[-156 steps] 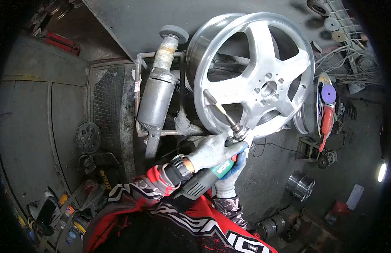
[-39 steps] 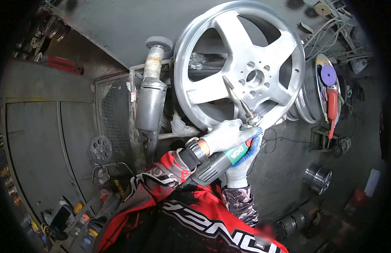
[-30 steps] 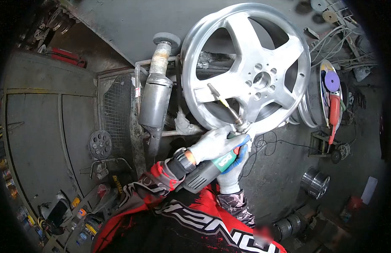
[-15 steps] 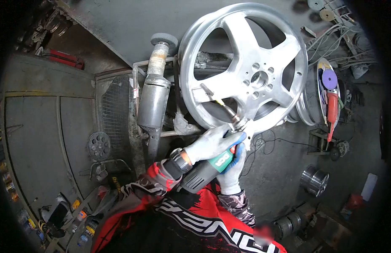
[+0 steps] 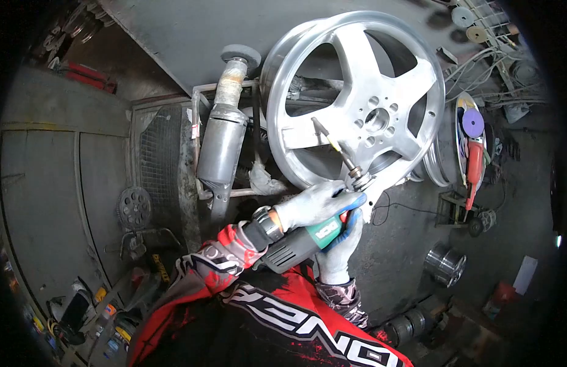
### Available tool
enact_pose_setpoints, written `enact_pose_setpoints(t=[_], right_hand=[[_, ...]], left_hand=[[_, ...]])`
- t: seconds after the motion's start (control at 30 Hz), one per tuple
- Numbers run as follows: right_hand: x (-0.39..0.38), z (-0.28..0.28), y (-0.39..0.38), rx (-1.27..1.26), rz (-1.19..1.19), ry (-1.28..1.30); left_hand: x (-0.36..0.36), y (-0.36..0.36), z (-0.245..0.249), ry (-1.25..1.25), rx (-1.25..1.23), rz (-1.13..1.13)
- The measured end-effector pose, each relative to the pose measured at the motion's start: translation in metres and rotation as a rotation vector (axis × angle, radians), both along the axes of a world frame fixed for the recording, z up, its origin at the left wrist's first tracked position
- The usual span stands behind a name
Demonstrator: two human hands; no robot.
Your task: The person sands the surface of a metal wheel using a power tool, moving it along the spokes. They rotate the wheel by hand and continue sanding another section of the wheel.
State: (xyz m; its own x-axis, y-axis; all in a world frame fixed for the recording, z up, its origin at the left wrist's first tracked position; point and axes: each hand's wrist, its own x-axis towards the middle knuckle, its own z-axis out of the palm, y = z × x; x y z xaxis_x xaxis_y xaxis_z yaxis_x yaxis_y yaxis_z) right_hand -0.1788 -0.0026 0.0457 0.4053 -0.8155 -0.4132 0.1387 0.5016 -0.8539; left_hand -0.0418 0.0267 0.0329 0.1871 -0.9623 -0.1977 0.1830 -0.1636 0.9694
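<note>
Both hands wear white gloves with blue palms. My left hand [image 5: 311, 205], with a watch at its wrist, is wrapped over the front of a green and black power tool [image 5: 323, 232]. From below and the right, my right hand [image 5: 340, 254] grips the same tool. A long thin shaft [image 5: 348, 162] runs from the tool's metal head up and left. Its tip lies over the lower left spoke of a silver alloy wheel [image 5: 363, 67]; whether it touches cannot be made out. The wheel leans on a metal frame.
Left of the wheel stands a grey cylindrical machine [image 5: 222, 140] with a round disc on top. A red grinder with a purple pad [image 5: 473, 124] hangs at the right. Below it are a cable and a metal rim [image 5: 445, 265]. Grey cabinet doors [image 5: 42, 189] fill the left.
Both hands and the tool have moved a little to the right. The shaft's tip has shifted along the spoke, closer to the wheel's hub. The camera view has turned slightly.
</note>
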Motion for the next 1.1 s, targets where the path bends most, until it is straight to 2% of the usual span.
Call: enact_pose_setpoints(t=[0.07,0.2,0.37,0.47,0.53,0.57,0.6,0.67,0.77,0.8,0.87,1.0,1.07,1.1], right_hand=[[-0.003,-0.002,0.011,-0.050,0.024,0.038],[-0.002,-0.005,0.025,-0.046,0.041,0.075],[-0.011,-0.007,0.023,-0.017,0.098,0.034],[-0.007,0.001,0.013,-0.065,0.110,0.092],[0.001,0.012,0.003,-0.049,0.016,0.059],[-0.003,0.009,-0.005,-0.076,0.017,0.061],[0.001,0.010,-0.010,-0.077,-0.041,0.046],[0.010,0.020,-0.019,-0.096,-0.064,0.024],[0.007,0.013,-0.030,-0.082,-0.068,-0.016],[0.007,0.012,-0.028,-0.080,-0.064,-0.014],[0.007,0.010,-0.024,-0.246,-0.019,0.143],[0.008,0.010,-0.001,-0.185,-0.059,0.134],[0.007,0.010,0.008,-0.219,-0.016,0.168],[0.002,0.006,0.011,-0.205,0.020,0.132]], left_hand=[[-0.005,0.013,-0.001,0.087,-0.108,0.096],[-0.007,0.033,0.001,0.195,-0.035,0.151],[-0.006,0.036,0.003,0.146,0.016,0.150],[-0.005,0.023,0.001,0.155,-0.019,0.123],[-0.005,0.007,-0.004,-0.252,-0.302,0.164],[0.000,0.001,0.012,0.039,-0.132,0.104],[0.003,-0.009,0.014,0.057,-0.058,0.047],[0.005,-0.024,0.014,0.016,-0.122,0.023],[0.012,-0.032,0.023,0.057,-0.075,-0.036],[0.011,-0.030,0.020,0.059,-0.073,-0.032],[0.008,-0.027,0.012,0.060,-0.095,-0.013],[0.004,-0.003,0.010,0.088,-0.150,0.050],[0.001,0.010,0.008,0.044,-0.098,0.056],[-0.002,0.015,0.007,0.141,-0.124,0.087]])
